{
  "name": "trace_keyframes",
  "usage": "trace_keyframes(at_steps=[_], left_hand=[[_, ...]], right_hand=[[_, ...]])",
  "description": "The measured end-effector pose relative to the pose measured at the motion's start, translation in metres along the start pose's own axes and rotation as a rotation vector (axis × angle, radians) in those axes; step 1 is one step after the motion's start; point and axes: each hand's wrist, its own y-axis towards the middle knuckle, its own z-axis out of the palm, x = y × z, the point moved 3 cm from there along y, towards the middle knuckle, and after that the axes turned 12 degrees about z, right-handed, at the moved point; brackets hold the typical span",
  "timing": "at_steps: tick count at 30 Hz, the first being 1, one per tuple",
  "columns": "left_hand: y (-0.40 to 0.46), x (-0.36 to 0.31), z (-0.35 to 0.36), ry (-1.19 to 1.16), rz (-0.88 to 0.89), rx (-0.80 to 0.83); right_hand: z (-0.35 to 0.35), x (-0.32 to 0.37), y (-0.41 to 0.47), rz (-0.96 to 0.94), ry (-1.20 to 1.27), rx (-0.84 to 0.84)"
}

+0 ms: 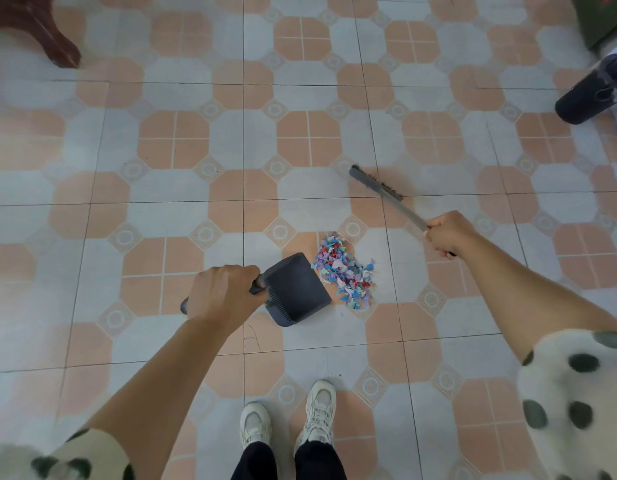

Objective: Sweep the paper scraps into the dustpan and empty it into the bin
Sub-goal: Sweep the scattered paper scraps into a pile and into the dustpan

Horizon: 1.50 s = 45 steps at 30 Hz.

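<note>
Cream sleeves [577, 393] with dark, perhaps green, dots; black trousers [286, 460]; white trainers [319, 414].

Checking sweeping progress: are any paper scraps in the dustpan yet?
No, the dustpan looks bare; the paper scraps lie piled beside it.

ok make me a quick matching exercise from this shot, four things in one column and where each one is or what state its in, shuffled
Things:
1. dustpan
2. brush
3. paper scraps
4. white shoes

Places or states:
A. gripped by the right hand, bristle end far from the pile
B. at the bottom of the view, on the tiles
C. gripped by the left hand, mouth edge beside the pile
D. a multicoloured heap on the floor, none in the pan yet

Pairs: 1-C, 2-A, 3-D, 4-B
</note>
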Motion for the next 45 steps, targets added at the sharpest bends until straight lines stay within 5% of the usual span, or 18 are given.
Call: trace_keyframes(at_steps=[12, 19, 30, 39, 45], left_hand=[[0.008, 0.001, 0.01, 0.046, -0.003, 0.033], [0.004, 0.002, 0.007, 0.054, 0.022, 0.032], [-0.005, 0.001, 0.005, 0.047, 0.019, 0.048], [-0.011, 0.0, 0.001, 0.034, 0.017, 0.055], [-0.013, -0.004, 0.003, 0.048, 0.13, 0.077]], right_hand=[[0.029, 0.058, 0.038, 0.049, -0.21, 0.07], [0.012, 0.012, 0.008, -0.019, -0.519, 0.022], [0.011, -0.082, -0.043, -0.168, -0.635, 0.169], [0.005, -0.136, -0.084, -0.174, -0.601, 0.132], [-0.002, -0.174, -0.111, 0.002, -0.349, 0.111]])
